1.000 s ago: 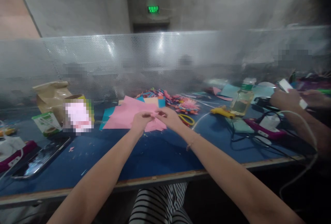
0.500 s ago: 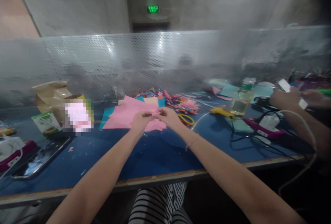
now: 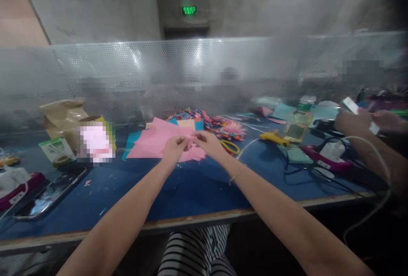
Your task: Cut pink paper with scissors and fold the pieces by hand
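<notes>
**One small pink piece [image 3: 190, 141], pinched from both sides**

We count two hands at the middle of one blue table [image 3: 204, 186]: the left hand [image 3: 174, 149] and the right hand [image 3: 206, 144], each with fingertips closed on the pink piece, just above one pile of pink sheets [image 3: 153, 139]. Around them we count one yellow glue gun [image 3: 274, 138], one clear bottle [image 3: 297, 126], two purple power strips [image 3: 341, 165], one brown paper bag [image 3: 62, 115] and one phone [image 3: 51, 196] lying flat. The piece looks small and pale, its shape mostly hidden by fingers. The sheets beneath lie flat, pointed corners overlapping; we cannot count them.
</notes>
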`<move>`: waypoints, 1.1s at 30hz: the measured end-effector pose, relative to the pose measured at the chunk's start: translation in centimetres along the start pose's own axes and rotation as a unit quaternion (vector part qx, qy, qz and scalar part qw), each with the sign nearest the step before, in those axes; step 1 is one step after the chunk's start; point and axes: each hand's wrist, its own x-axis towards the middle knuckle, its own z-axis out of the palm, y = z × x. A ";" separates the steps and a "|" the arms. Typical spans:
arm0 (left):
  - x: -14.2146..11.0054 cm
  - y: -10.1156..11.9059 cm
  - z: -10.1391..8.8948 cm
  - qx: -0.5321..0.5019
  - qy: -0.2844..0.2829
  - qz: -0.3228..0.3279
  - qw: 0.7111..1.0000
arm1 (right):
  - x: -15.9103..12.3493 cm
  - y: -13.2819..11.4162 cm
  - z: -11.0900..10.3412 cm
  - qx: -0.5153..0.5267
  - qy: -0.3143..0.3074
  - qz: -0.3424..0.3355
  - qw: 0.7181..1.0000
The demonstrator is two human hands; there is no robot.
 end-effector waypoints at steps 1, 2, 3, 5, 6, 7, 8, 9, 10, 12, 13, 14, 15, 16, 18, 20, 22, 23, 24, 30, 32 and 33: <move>0.1 -0.1 0.0 0.000 0.005 -0.003 1.000 | 0.0 0.0 -0.1 -0.014 0.006 -0.010 1.000; 0.1 -0.2 0.0 -0.003 0.008 -0.007 1.000 | 0.0 0.0 -0.2 -0.033 0.014 -0.023 0.999; 0.2 -0.2 0.0 -0.008 0.009 -0.012 1.000 | 0.0 0.0 -0.3 -0.057 0.022 -0.039 0.997; 0.1 -0.2 0.1 -0.029 0.006 -0.027 0.999 | 0.0 -0.1 -0.5 -0.104 0.040 -0.070 0.991; 0.0 -0.1 0.2 -0.042 0.005 -0.037 0.998 | -0.1 -0.1 -0.6 -0.121 0.045 -0.083 0.988; -0.1 0.0 0.3 -0.056 0.006 -0.047 0.997 | -0.1 -0.2 -0.6 -0.133 0.046 -0.098 0.985; -0.2 0.2 0.4 -0.067 0.008 -0.056 0.996 | -0.1 -0.2 -0.6 -0.143 0.045 -0.114 0.982; -0.3 0.3 0.4 -0.076 0.009 -0.061 0.995 | -0.2 -0.2 -0.6 -0.153 0.043 -0.132 0.979; -0.4 0.4 0.5 -0.082 0.012 -0.063 0.995 | -0.2 -0.3 -0.6 -0.160 0.043 -0.148 0.975; -0.4 0.6 0.5 -0.086 0.018 -0.061 0.994 | -0.2 -0.3 -0.6 -0.168 0.046 -0.175 0.969; -0.4 0.7 0.5 -0.085 0.020 -0.057 0.995 | -0.2 -0.4 -0.6 -0.170 0.048 -0.183 0.967; -0.4 0.7 0.5 -0.081 0.022 -0.053 0.995 | -0.3 -0.4 -0.6 -0.171 0.049 -0.188 0.966; -0.4 0.8 0.5 -0.076 0.023 -0.048 0.996 | -0.3 -0.4 -0.6 -0.172 0.050 -0.190 0.965; -0.4 0.8 0.5 -0.072 0.025 -0.043 0.996 | -0.3 -0.5 -0.6 -0.173 0.051 -0.192 0.965; -0.3 0.7 0.5 -0.068 0.024 -0.035 0.997 | -0.3 -0.5 -0.6 -0.174 0.050 -0.192 0.964; -0.3 0.7 0.4 -0.076 0.022 -0.034 0.996 | -0.3 -0.5 -0.7 -0.182 0.044 -0.197 0.962; -0.2 0.6 0.4 -0.101 0.017 -0.042 0.994 | -0.3 -0.4 -0.7 -0.197 0.042 -0.212 0.956; -0.2 0.6 0.5 -0.117 0.015 -0.050 0.992 | -0.3 -0.3 -0.7 -0.207 0.042 -0.223 0.952; -0.2 0.6 0.5 -0.133 0.014 -0.060 0.989 | -0.4 -0.3 -0.7 -0.216 0.042 -0.236 0.946; -0.3 0.5 0.4 -0.192 0.021 -0.094 0.977 | -0.6 -0.2 -0.9 -0.263 0.012 -0.320 0.910; -0.4 0.5 0.4 -0.200 0.020 -0.102 0.974 | -0.7 -0.3 -0.9 -0.277 0.005 -0.335 0.901; -0.4 0.5 0.4 -0.204 0.020 -0.104 0.973 | -0.7 -0.3 -0.9 -0.284 0.002 -0.340 0.897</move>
